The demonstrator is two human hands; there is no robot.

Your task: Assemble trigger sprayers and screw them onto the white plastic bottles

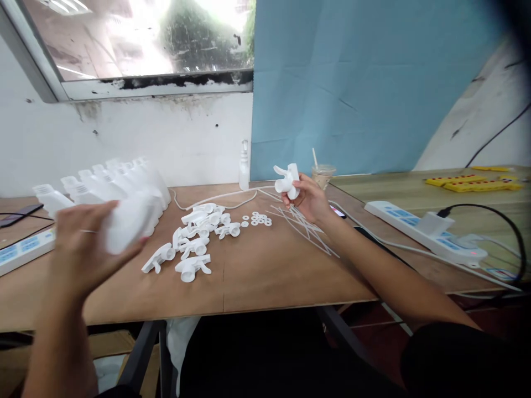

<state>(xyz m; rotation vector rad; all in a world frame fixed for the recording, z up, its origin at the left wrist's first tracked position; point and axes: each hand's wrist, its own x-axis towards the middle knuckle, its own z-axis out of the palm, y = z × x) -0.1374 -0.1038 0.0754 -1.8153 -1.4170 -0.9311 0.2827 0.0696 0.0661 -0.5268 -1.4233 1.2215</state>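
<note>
Your right hand (311,199) has its fingers pinched on a white plastic trigger sprayer head (292,182), up above the bench (265,282). Your left hand (85,237) is wrapped round a blurry white plastic bottle (124,226), so those fingers are gripping too. Progress-wise, I'd call it early: just one white bottle with its sprayer head on (244,171) stands by the wall, while a loose pile of white sprayer heads (203,221), small white ring washers (245,224) and thin white tubes (305,228) sit unfitted. The rowed-up white bottles (99,185) have uncapped necks where visible; can't tell what's inside. The clear lidded cup (323,176) has a brownish drink in it.
</note>
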